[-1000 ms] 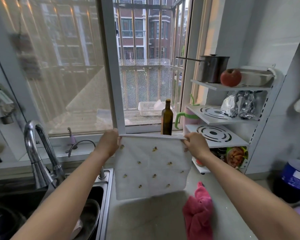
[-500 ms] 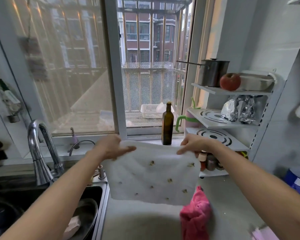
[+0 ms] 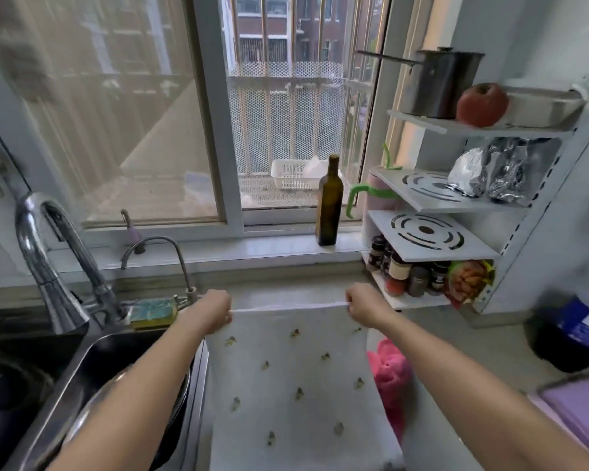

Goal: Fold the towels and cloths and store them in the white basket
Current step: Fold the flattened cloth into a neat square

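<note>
Both hands, left hand (image 3: 215, 309) and right hand (image 3: 363, 305), pinch the far corners of the white patterned cloth (image 3: 296, 385) in curled fingers; it stretches between them over the counter (image 3: 456, 385), pink towel (image 3: 390, 372) just right.

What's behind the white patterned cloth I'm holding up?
A pink cloth shows past the right edge of the white patterned cloth, lying on the counter. How far it runs behind, and anything else there, is covered.

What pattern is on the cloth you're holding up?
White cloth with small scattered olive-brown motifs, shown in the head view.
</note>
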